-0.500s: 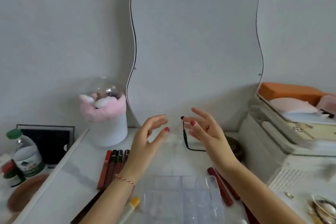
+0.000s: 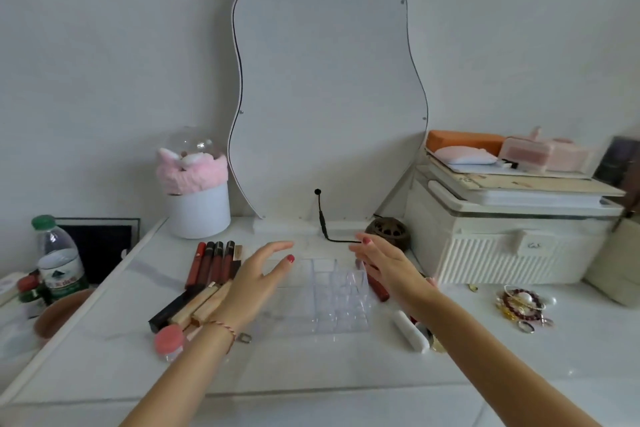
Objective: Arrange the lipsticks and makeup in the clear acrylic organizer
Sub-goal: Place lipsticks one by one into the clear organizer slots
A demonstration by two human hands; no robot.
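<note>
A clear acrylic organizer (image 2: 329,295) with many small compartments lies flat on the white vanity top, between my hands. My left hand (image 2: 254,282) hovers over its left side, fingers spread, holding nothing. My right hand (image 2: 389,267) hovers over its right edge, also open. Several dark red lip gloss tubes (image 2: 211,263) lie side by side to the left. Gold and black lipstick tubes (image 2: 188,307) lie slanted below them, beside a pink-lidded jar (image 2: 169,340). A red tube (image 2: 377,288) and a white tube (image 2: 410,331) lie to the right.
A wavy mirror (image 2: 329,97) leans on the wall behind. A white pot with pink plush (image 2: 195,191) stands back left, a cream storage box (image 2: 512,239) back right. Bracelets (image 2: 521,305) lie at right. A water bottle (image 2: 57,260) stands beyond the table's left edge.
The view has pulled back and tilted, showing more of the table and the whole organizer. Both hands have dropped lower, closer to the organizer's sides.
</note>
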